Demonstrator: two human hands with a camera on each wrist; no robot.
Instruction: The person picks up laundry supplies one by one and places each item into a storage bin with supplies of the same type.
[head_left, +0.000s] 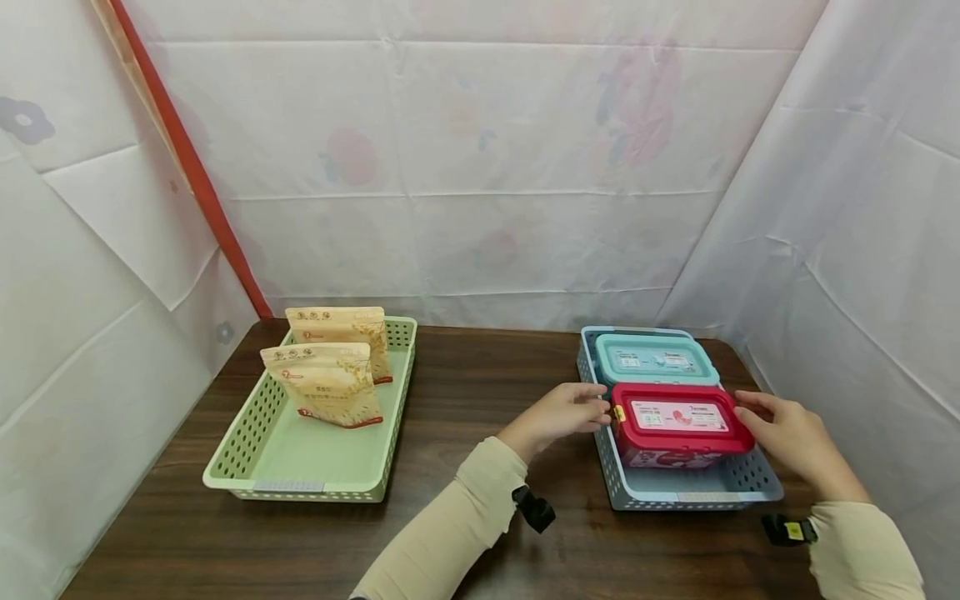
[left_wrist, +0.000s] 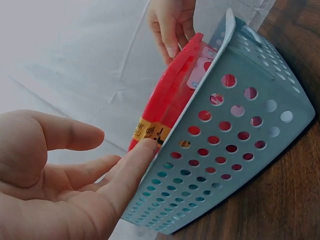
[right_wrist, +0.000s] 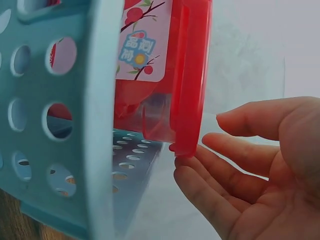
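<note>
A red lidded plastic box [head_left: 678, 421] with a pink label sits in the blue perforated basket [head_left: 645, 502], in front of a teal lidded box [head_left: 656, 360]. My left hand [head_left: 564, 414] is at the red box's left end, its fingertips by the yellow seal [left_wrist: 150, 131] and the basket rim. Its thumb stands apart from the box. At the opposite end is my right hand [head_left: 787, 433]. In the right wrist view, the fingertips [right_wrist: 187, 167] are right at the lid's lower corner, with the thumb held off it. Neither hand curls round the box.
On the left of the dark wooden table [head_left: 487, 367] stands a green basket [head_left: 315, 467] with two upright yellow pouches, one front [head_left: 326, 387] and one behind [head_left: 337, 325]. White patterned cloth [head_left: 480, 167] hangs behind and at both sides.
</note>
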